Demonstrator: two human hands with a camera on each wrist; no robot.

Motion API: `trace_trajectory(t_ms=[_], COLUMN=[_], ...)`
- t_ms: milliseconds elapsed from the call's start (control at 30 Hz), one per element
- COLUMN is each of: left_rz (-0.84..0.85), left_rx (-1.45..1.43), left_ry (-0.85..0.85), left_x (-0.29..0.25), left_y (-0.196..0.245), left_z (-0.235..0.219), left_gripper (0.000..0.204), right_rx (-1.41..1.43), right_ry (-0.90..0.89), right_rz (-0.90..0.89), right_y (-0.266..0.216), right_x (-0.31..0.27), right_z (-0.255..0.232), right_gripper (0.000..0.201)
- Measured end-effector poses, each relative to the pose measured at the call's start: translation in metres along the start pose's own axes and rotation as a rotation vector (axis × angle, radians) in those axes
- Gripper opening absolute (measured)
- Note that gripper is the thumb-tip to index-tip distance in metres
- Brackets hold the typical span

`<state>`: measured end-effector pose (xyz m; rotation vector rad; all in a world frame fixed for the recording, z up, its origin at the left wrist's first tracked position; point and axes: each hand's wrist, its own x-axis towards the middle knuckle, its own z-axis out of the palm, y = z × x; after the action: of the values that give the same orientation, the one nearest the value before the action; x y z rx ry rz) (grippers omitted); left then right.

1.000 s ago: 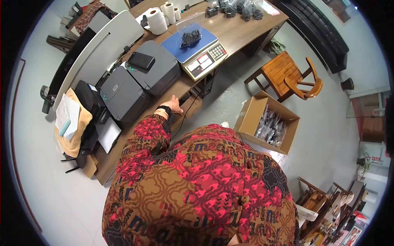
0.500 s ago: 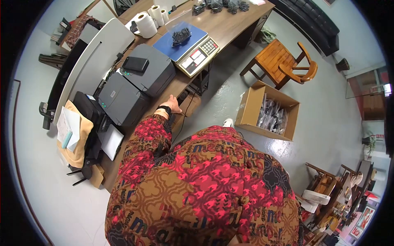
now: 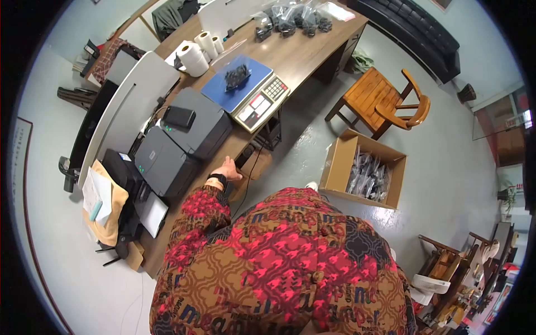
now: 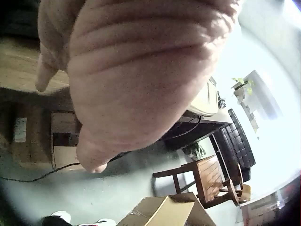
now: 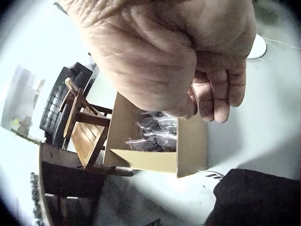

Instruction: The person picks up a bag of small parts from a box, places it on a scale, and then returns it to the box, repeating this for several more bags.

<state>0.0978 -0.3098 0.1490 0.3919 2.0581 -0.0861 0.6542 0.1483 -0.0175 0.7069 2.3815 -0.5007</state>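
Note:
The left hand (image 3: 226, 170) reaches out at the desk's front edge, beside the grey printers (image 3: 162, 156); its fingers look relaxed and nothing is seen in them. In the left wrist view the left hand (image 4: 136, 70) fills the upper middle, fingertips pointing down. The right hand is hidden in the head view. Seen from the right wrist, the right hand (image 5: 174, 56) hangs with loosely bent fingers and holds nothing visible, with the open carton (image 5: 192, 146) of clear bags (image 5: 157, 136) beyond it. On the blue scale (image 3: 215, 92) lies a bag of black parts (image 3: 237, 77).
Paper rolls (image 3: 192, 58) and several bags of black parts (image 3: 286, 25) stand on the desk (image 3: 301, 50). On the floor are a wooden chair (image 3: 371, 97) and the carton (image 3: 338, 167). A cable (image 3: 254, 167) hangs below the desk edge. A black sofa (image 3: 413, 33) stands at the back.
The head view has shifted, so the desk and scale appear lower and further left than half a second ago. The left hand stays near the desk edge, holding nothing visible.

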Motion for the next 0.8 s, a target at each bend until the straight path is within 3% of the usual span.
trace_trajectory(t_ms=[67,100,200,267,367,400,433,500,533,567,633,667,767,800], left_rz=[-0.008,-0.007,-0.035,-0.027,-0.038,-0.041,-0.049,-0.083,-0.102,-0.122,-0.111,-0.078,-0.062,-0.006], left_rx=[0.0,0.006,-0.004,-0.005,-0.036,-0.039,-0.047,-0.08,-0.1,-0.119,-0.101,-0.019,-0.09,-0.106], left_ry=[-0.017,-0.016,0.013,0.025,0.051,0.052,0.054,0.05,0.041,0.041,0.042,0.091,0.057,0.156], left_x=[0.004,0.004,-0.001,-0.003,-0.002,-0.001,-0.003,-0.014,-0.019,-0.018,-0.008,-0.011,-0.012,0.002], left_y=[-0.005,-0.008,-0.015,-0.02,-0.025,-0.027,-0.031,-0.027,-0.022,-0.018,-0.036,-0.034,-0.031,-0.036], left_z=[0.003,0.004,0.008,0.011,0.014,0.015,0.016,0.012,0.009,0.009,0.016,0.015,0.005,0.012], left_gripper=[0.097,0.097,0.096,0.096,0.094,0.093,0.092,0.09,0.089,0.089,0.085,0.074,0.062,0.052], right_rx=[0.175,0.18,-0.002,-0.055,-0.03,0.435,0.427,-0.023,-0.112,-0.047,-0.171,-0.175,-0.188,-0.191], right_ry=[-0.087,-0.085,-0.076,0.054,0.161,0.037,0.035,0.055,0.027,0.02,0.096,0.091,0.045,0.041], right_rz=[0.182,0.184,0.123,-0.077,-0.06,0.149,0.134,0.064,-0.006,0.08,-0.052,-0.067,-0.072,-0.079], right_y=[-0.018,-0.026,-0.043,-0.055,-0.063,-0.069,-0.063,-0.058,-0.054,-0.035,-0.002,0.013,0.019,0.021], right_x=[0.011,0.017,0.026,0.022,0.03,0.028,0.033,0.037,0.037,0.048,0.063,0.069,0.069,0.07], right_z=[-0.024,-0.038,-0.079,-0.11,-0.128,-0.142,-0.136,-0.134,-0.143,-0.129,-0.076,-0.064,-0.065,-0.065], right_gripper=[0.006,0.006,0.007,0.007,0.005,0.005,0.005,0.009,0.015,0.019,0.019,0.019,0.02,0.02])
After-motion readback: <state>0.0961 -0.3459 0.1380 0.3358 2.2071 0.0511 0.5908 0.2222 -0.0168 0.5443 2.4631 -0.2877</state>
